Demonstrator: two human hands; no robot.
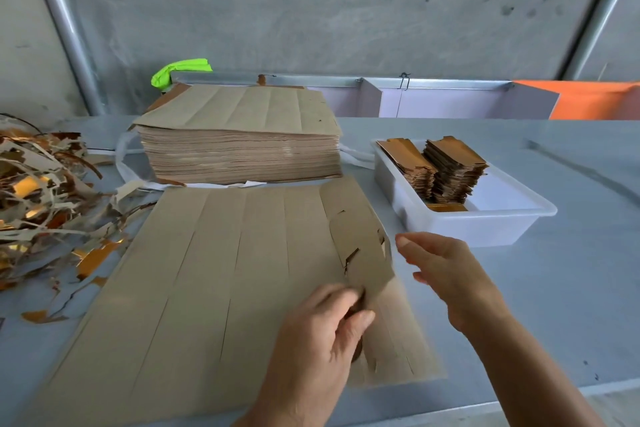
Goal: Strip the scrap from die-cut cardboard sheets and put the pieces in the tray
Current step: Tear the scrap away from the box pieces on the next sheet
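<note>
**Now lifting one die-cut piece off the right edge of the sheet**

Over at your far left, the scrap pile (38,198) sits well apart from the work, a tangle of brown and gold-faced strips that runs off the frame edge, so its full extent is hidden. Parking it there likely keeps waste out of the clean pieces.

Behind the work, the stack of uncut sheets (239,146) waits within reach, bound by a white strap; a bright green object (180,71) behind it is too hidden to name.

Directly in front of you lies the die-cut sheet (207,274), plain side up, its long slits dividing it into strips. Its near edge runs under your forearms.

Your left hand (322,333) pinches the lower end of a loosened piece (360,253) between thumb and curled fingers, raising it off the sheet's right-hand strip. Whether it is fully torn free is hard to judge, since your fingers cover its lower end.

Your right hand (446,274) hovers just beside that piece, fingers relaxed and holding nothing, probably placed to receive it or steady the sheet. Motion blur softens it.

To your right, the white tray (485,225) holds two stacks of finished pieces (446,166), near enough for a short reach.
</note>
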